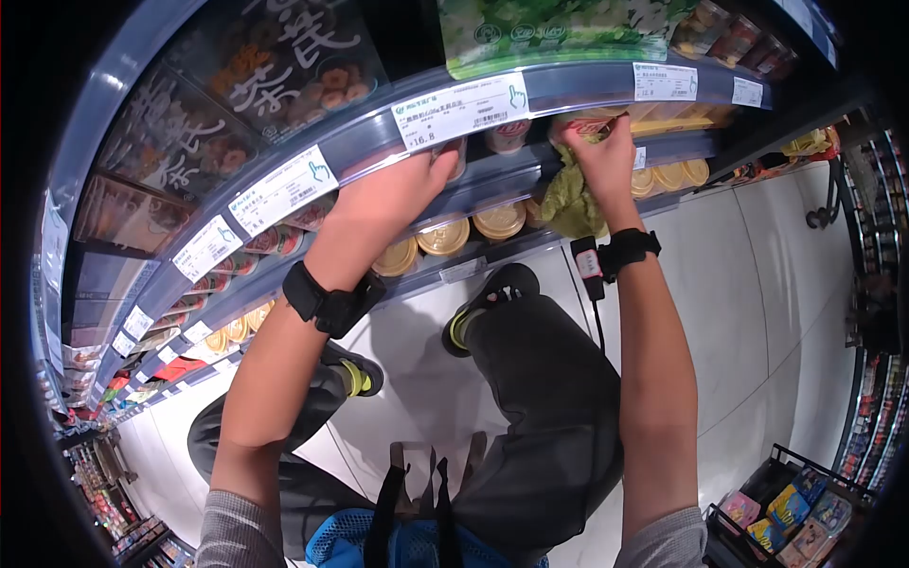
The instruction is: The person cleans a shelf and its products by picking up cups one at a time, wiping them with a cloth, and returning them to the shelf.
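Note:
My left hand (393, 194) reaches in under the price-label rail. Its thumb lies beside a cup (461, 159), and its other fingers are hidden behind the rail. My right hand (608, 163) is closed on a crumpled green cloth (574, 197), which hangs over the lower shelf edge. Its fingertips are right at a white cup with red markings (585, 125). Between my hands stands another white cup with red letters (507, 138). Gold-lidded tubs (443, 237) line the shelf below.
Price labels (461, 109) run along the curved shelf rail (365, 163). Above it are dark snack packages (284, 71) and a green package (568, 33). A blue mesh stool or bag (417, 541) is beneath me. A black basket of colourful packs (786, 511) stands at lower right.

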Available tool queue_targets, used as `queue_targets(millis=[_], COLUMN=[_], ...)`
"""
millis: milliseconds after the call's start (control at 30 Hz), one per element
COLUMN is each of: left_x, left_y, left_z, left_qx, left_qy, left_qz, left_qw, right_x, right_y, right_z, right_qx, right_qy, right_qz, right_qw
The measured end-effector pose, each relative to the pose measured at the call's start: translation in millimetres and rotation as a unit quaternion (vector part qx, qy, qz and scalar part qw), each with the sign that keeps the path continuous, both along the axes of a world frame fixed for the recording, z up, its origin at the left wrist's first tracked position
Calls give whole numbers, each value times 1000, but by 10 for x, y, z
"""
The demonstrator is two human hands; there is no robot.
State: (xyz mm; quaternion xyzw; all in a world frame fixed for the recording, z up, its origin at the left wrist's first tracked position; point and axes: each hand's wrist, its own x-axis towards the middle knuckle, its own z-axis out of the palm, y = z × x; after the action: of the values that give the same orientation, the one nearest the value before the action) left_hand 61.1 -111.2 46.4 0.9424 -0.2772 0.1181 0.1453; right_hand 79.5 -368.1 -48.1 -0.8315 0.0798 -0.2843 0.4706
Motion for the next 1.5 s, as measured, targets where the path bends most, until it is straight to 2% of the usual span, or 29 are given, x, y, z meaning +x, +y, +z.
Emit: queue_targets(millis=[100, 167, 233, 267, 300, 400, 533, 567, 600, 667, 733, 767, 833, 900, 967, 1000, 1033, 1100, 1167, 1333, 1467, 1500], left_x=[-16, -19, -9, -14, -28, -64, -80, -101, -124, -166, -200, -177, -34, 164, 404, 461, 510, 554, 604, 494, 366, 347], left_y=[4, 24, 22, 18, 15, -7, -56, -72, -102, -206, -378, -469, -654, -751, -786, -862, -886, -920, -958, -954, -969, -976], left_z=[21, -10, -24, -18, 7, 96, 50, 38, 30, -7, -80, -147, -228, -283, -368, -311, -318, -370, -437, -213, -86, -98], left_qx=[42, 25, 31, 31, 45, 50, 34, 33, 30, 26, 28, 27, -4, -13, 17, -25, -23, -90, -75, -18, 10, 21], left_qy=[20, 7, -27, -25, -2, 56, 104, 103, 71, 38, -66, -67, -181, -171, -202, -4, -7, -37, -61, -80, -70, -34], left_qz=[12, 9, -9, -8, 0, 11, 47, 46, 35, 24, -23, -21, -83, -100, -204, -134, -135, -116, -85, -93, -102, -92], left_qw=[999, 1000, 999, 999, 999, 997, 993, 993, 996, 999, 997, 997, 980, 980, 958, 991, 991, 988, 992, 992, 992, 995], right_x=[-4, -17, -25, -73, -145, -362, -460, -499, -551, -651, -798, -874, -988, -1025, -985, -975, -977, -990, -1008, -1029, -995, -994], right_y=[9, 62, 56, 50, 81, 104, -19, -32, -13, 30, 176, 237, 342, 367, 334, 340, 349, 382, 416, 472, 475, 476], right_z=[27, 23, -3, -28, -36, -21, 87, 155, 238, 238, 325, 344, 347, 329, 271, 315, 358, 445, 500, 461, 460, 444], right_qx=[-30, -7, 19, 2, 2, -30, -42, 1, 44, 34, 6, 4, -85, -96, -106, -104, -109, -111, -113, -142, -136, -135], right_qy=[-8, 16, -15, -8, -5, -2, 29, 72, 114, 117, 125, 125, 98, 137, 134, 131, 129, 129, 114, 113, 151, 152], right_qz=[22, 17, 21, 14, 15, -79, -46, -36, -26, -11, 3, 5, 6, 12, 26, 25, 20, 15, 26, 29, 36, 37], right_qw=[999, 1000, 999, 1000, 1000, 996, 998, 997, 992, 992, 992, 992, 992, 986, 985, 986, 985, 985, 987, 983, 979, 979])
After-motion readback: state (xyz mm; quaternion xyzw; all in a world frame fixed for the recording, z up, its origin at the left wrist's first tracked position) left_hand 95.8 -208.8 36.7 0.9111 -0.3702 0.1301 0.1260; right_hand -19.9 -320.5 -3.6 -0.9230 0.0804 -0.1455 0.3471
